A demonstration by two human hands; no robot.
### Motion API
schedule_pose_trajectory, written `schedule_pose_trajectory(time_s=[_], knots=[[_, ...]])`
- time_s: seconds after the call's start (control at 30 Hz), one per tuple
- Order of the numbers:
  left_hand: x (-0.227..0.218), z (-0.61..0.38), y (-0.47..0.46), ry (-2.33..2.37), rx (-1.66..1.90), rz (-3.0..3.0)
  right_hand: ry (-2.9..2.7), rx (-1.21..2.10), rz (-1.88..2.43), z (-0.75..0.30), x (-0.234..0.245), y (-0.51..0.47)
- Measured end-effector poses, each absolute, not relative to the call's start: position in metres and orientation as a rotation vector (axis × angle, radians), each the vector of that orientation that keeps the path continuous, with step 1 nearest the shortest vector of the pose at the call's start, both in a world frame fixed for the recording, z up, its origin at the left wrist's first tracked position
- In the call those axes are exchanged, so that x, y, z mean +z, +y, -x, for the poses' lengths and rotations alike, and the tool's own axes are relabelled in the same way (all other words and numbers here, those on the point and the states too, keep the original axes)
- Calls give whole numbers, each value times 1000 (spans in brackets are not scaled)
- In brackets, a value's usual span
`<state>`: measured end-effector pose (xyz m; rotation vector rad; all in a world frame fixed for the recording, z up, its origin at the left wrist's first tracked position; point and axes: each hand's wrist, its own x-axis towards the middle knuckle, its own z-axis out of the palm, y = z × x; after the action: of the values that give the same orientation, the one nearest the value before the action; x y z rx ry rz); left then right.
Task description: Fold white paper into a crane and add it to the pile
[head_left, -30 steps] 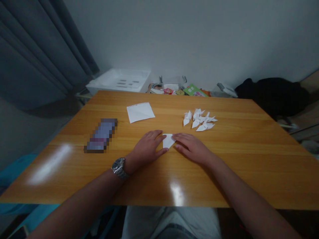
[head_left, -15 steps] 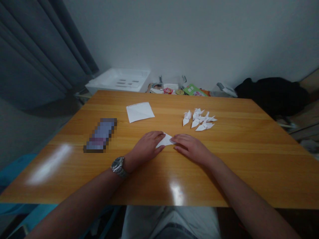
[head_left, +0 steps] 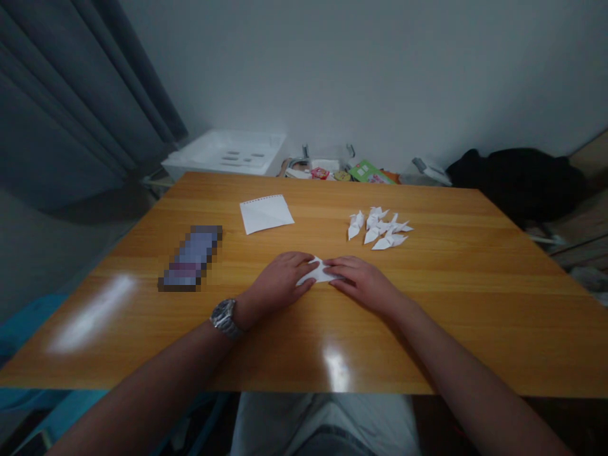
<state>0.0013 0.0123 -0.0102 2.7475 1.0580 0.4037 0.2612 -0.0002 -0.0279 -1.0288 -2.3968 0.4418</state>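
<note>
A small piece of folded white paper [head_left: 321, 272] lies on the wooden table [head_left: 304, 342] between my two hands, partly hidden under the fingers. My left hand [head_left: 285, 277], with a metal watch [head_left: 224, 316] at its wrist, holds the paper's left side, thumb at the near edge. From the other side my right hand [head_left: 358, 278] grips the right part, fingers bent over it and pressing it to the tabletop. Behind my right hand stands a group of several folded paper cranes [head_left: 380, 229]. Beyond my left hand lies a flat white sheet [head_left: 266, 214] with a perforated edge.
A blurred-out phone [head_left: 190, 258] lies on the table's left side. Past the far edge are a white plastic tray [head_left: 223, 152], a green booklet [head_left: 370, 171] and other small items. Black cloth [head_left: 517, 171] is heaped at the right; a grey curtain [head_left: 80, 95] hangs at the left.
My right fingers have moved slightly over the folded paper, and its visible part has changed shape. My left hand stays almost in place.
</note>
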Motion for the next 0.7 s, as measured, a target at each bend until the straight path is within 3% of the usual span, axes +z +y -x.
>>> schedule_pose_trajectory(time_s=[0.7], knots=[[-8, -4, 9, 1046, 383, -2759, -2385, 531, 990, -259, -21, -2]])
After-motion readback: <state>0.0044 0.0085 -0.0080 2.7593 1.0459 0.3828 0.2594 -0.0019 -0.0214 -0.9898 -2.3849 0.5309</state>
